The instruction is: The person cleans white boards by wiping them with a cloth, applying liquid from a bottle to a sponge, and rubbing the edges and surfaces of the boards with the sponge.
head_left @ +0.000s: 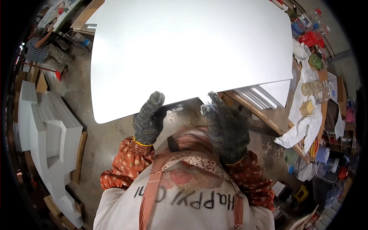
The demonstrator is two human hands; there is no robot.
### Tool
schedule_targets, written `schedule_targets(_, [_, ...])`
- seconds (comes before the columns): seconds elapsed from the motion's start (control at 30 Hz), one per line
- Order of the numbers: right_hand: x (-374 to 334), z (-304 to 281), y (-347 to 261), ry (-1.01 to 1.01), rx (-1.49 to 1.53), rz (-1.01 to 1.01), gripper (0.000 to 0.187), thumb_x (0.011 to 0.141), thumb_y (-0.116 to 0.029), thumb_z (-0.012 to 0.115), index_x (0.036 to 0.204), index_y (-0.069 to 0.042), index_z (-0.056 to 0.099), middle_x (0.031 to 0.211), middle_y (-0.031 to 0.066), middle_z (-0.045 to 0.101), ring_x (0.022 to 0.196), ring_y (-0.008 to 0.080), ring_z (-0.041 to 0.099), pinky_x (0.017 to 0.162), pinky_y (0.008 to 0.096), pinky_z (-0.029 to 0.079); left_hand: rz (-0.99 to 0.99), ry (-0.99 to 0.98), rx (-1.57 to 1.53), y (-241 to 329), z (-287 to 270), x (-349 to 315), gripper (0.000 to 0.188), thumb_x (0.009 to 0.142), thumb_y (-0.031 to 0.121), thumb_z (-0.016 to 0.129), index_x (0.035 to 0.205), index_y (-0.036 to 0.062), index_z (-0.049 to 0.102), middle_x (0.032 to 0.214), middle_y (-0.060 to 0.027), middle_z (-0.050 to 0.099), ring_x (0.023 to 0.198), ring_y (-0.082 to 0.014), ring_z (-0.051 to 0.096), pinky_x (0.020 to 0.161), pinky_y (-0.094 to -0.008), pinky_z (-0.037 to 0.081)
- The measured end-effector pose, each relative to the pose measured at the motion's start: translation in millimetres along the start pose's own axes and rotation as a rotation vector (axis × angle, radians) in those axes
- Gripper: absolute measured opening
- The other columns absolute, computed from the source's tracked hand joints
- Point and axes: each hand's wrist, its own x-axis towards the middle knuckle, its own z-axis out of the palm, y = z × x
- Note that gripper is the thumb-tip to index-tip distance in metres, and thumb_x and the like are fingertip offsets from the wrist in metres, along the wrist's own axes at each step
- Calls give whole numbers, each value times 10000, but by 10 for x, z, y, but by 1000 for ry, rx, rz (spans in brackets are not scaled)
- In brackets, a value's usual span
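Panel (191,50) above both hands — stacked boards (50,130) left, workbench (303,115) right.

Head camera, one view, steep downward look.
You see from above your own chest: gloved left hand (148,119) and right hand (226,126) close below the lens, floor beneath them, fisheye bending the edges.

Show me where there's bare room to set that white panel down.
Bare concrete floor lies between the stacked white panels at left and the workbench at right, under the white panel both hands grip: left hand, right hand. The bench's right end is crowded with bottles, cloths and containers.
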Motion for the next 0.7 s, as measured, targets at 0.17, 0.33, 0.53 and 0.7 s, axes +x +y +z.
schedule_targets(0.17, [-7, 51, 21, -186, 535, 226, 332, 952, -120, 541, 1265, -9, 554, 1335, 110, 551, 1140, 182, 587, 893, 301, 500, 183, -102, 239, -44, 37, 3, 295, 967, 49, 499, 1252, 3, 561, 1268, -150, 582, 1145, -239, 586, 958, -393, 528])
schedule_targets(0.33, [93, -92, -45, 188, 182, -80, 277, 888, -100, 642, 1135, 24, 620, 1142, 117, 651, 903, 222, 664, 725, 330, 548, 141, 194, 833, 15, 129, 21, 337, 968, 258, 522, 1069, -48, 621, 991, -221, 658, 960, -295, 652, 828, -417, 540])
schedule_targets(0.53, [206, -195, -96, 153, 168, -43, 249, 855, -67, 663, 1095, -4, 650, 978, 128, 693, 785, 225, 678, 677, 323, 552, 15, 158, 56, 49, 238, 30, 328, 966, 240, 528, 1081, -56, 613, 1023, -219, 651, 955, -298, 648, 838, -419, 532])
schedule_targets(0.7, [214, -200, -77, 148, 134, -17, 239, 853, -57, 657, 1083, 10, 653, 936, 140, 693, 751, 239, 677, 658, 322, 551, -21, 259, 297, 50, 293, 33, 348, 946, 263, 552, 1078, -51, 620, 1054, -191, 644, 1010, -327, 624, 928, -472, 487])
